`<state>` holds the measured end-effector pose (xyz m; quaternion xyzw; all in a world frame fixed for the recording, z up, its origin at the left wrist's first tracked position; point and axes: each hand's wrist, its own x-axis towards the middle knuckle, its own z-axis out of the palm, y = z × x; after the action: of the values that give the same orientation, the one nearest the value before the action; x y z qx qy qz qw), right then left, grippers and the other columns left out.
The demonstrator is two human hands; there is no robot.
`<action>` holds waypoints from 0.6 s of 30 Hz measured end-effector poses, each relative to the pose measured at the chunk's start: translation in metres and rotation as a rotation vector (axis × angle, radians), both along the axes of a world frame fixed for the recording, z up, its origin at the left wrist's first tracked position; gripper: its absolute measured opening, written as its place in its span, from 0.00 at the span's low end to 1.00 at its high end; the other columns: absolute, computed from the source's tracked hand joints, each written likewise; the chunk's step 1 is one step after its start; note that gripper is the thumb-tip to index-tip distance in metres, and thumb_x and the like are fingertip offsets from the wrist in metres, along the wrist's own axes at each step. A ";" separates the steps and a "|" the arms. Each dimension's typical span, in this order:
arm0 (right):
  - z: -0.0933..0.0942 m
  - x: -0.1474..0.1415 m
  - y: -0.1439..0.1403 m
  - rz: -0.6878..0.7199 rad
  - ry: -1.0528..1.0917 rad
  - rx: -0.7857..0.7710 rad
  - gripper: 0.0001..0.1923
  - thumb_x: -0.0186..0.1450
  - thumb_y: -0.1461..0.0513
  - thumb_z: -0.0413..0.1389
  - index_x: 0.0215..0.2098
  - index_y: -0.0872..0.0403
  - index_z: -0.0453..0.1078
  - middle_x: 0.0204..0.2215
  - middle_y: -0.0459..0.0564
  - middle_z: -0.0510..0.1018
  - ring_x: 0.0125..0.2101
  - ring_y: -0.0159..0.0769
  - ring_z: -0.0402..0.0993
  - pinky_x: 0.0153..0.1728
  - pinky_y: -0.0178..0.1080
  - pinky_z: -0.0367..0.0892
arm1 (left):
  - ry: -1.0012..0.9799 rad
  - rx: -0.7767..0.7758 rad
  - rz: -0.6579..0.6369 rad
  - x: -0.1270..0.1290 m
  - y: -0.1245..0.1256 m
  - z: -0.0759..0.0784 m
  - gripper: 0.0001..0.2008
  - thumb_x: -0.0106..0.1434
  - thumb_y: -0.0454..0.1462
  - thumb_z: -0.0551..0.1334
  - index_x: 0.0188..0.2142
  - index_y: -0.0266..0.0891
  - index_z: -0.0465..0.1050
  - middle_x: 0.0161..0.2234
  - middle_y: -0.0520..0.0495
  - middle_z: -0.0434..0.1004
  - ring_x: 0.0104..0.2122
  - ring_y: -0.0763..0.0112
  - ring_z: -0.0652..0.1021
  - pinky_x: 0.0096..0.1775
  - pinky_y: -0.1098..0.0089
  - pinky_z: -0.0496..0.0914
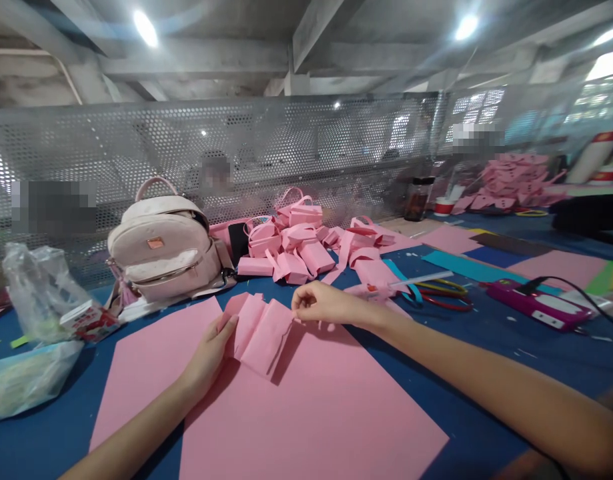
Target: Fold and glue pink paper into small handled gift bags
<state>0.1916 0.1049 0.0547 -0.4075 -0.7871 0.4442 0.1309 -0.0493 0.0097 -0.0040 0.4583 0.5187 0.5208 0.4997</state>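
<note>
My left hand [211,347] grips a folded pink paper piece [266,337], thumb on top, holding it tilted above the large pink sheets. At the piece's upper right corner is my right hand [319,303], its fingertips pinched together; whether they hold the edge or something tiny cannot be seen. Under both hands lies a large pink paper sheet [306,420], overlapping another pink sheet [146,360] to the left. A pink glue gun [369,291] with a pale glue stick lies just beyond my right wrist.
Behind is a heap of small pink paper bags [306,250]. A backpack [166,243] and plastic bags [31,373] stand left. Scissors [443,297], a magenta power strip [536,303] and coloured paper [491,270] lie right. A perforated metal screen [306,147] closes off the back.
</note>
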 end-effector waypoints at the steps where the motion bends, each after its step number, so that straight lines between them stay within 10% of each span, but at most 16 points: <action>1: 0.002 0.000 -0.002 -0.008 -0.006 -0.005 0.05 0.54 0.62 0.60 0.30 0.54 0.72 0.24 0.43 0.75 0.20 0.27 0.70 0.16 0.26 0.63 | 0.000 0.001 -0.001 0.000 0.000 0.000 0.32 0.59 0.59 0.65 0.52 0.38 0.74 0.45 0.41 0.83 0.49 0.50 0.81 0.50 0.57 0.73; 18: -0.017 -0.007 -0.001 -0.036 0.054 0.073 0.02 0.58 0.64 0.57 0.29 0.53 0.68 0.21 0.40 0.73 0.16 0.25 0.67 0.12 0.26 0.58 | -0.095 0.035 -0.020 0.002 -0.001 -0.001 0.30 0.59 0.54 0.68 0.55 0.39 0.75 0.49 0.40 0.83 0.50 0.49 0.80 0.53 0.56 0.71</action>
<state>0.1845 0.1042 0.0375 -0.4045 -0.7914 0.4236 0.1748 -0.0477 0.0083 -0.0048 0.4469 0.4808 0.5458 0.5207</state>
